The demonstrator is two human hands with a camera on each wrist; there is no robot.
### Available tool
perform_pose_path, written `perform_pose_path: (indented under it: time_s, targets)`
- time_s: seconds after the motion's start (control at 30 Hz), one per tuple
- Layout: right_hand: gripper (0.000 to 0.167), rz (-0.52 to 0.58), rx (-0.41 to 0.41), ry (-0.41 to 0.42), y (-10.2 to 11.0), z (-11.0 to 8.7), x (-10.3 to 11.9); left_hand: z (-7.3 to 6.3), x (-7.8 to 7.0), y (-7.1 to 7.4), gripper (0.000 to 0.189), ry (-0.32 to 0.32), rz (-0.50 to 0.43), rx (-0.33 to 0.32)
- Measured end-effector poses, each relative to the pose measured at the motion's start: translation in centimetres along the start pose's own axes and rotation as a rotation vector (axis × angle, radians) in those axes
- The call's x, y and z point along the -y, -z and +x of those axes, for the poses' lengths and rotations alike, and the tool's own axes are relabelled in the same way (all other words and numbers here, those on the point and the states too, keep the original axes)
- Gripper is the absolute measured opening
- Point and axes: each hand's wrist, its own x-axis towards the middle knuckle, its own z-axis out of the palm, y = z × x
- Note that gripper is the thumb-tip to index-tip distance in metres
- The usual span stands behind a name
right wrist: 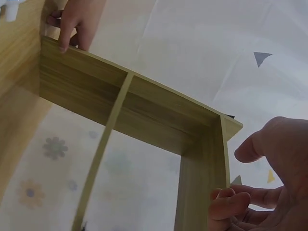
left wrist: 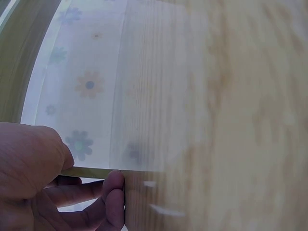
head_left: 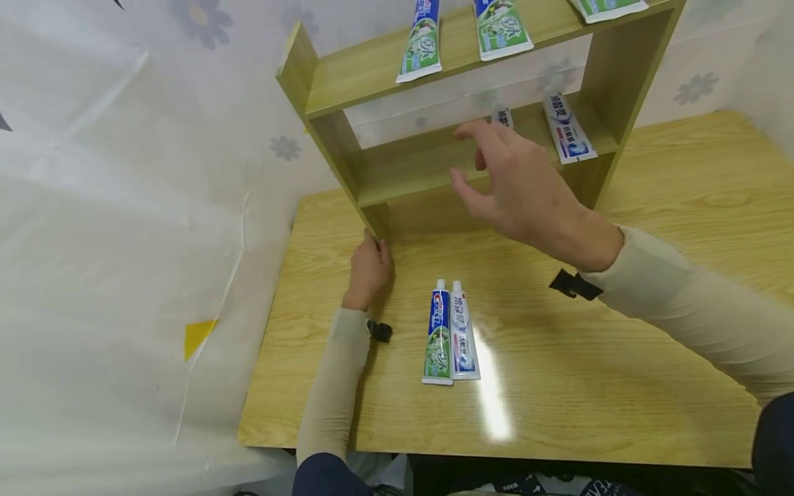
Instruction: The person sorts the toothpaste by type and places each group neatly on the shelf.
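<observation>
A light wooden shelf unit (head_left: pixel 400 169) stands at the back of the table. Low on its left side panel, my left hand (head_left: pixel 368 272) grips the panel's edge, with thumb and fingers on either side of it in the left wrist view. My right hand (head_left: pixel 524 189) hovers in front of the middle board, holding nothing, thumb and fingers bent and apart. It partly hides a white toothpaste tube (head_left: pixel 502 116); another white toothpaste tube (head_left: pixel 568 129) lies to its right. On the table, a blue-green toothpaste tube (head_left: pixel 438 337) lies beside a white one (head_left: pixel 463 335), caps toward the shelf.
On the top board lie several blue-green toothpaste tubes (head_left: pixel 504 31), partly cut off by the frame. The wooden table (head_left: pixel 620 386) has its front edge near the person. White flower-patterned sheeting (head_left: pixel 155 172) covers the wall at left and behind.
</observation>
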Motion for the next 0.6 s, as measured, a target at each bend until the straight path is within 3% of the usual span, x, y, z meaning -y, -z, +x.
perform_pose_path:
  time_s: [0.2, 0.27, 0.33, 0.4, 0.6]
  targets:
    - [0.045, 0.028, 0.14, -0.108, -2.3, -2.4, -0.8, 0.9, 3.5, -2.4, 0.024, -0.019, -0.024, -0.03]
    - [0.047, 0.042, 0.191, -0.144, -3.1, -3.1, -1.1, 1.1, 3.8, -2.6, 0.024, -0.012, -0.04, -0.019]
    - [0.049, 0.056, 0.238, -0.18, -4.0, -3.8, -1.5, 1.0, 3.1, -2.1, 0.023, 0.012, -0.048, 0.002]
    - [0.052, 0.073, 0.285, -0.226, -4.9, -4.6, -1.7, 1.3, 4.1, -2.8, 0.026, 0.003, -0.049, 0.0]
    - [0.054, 0.104, 0.356, -0.29, -7.7, -7.5, -2.5, 0.4, 1.1, -0.7, 0.022, 0.002, -0.005, 0.002]
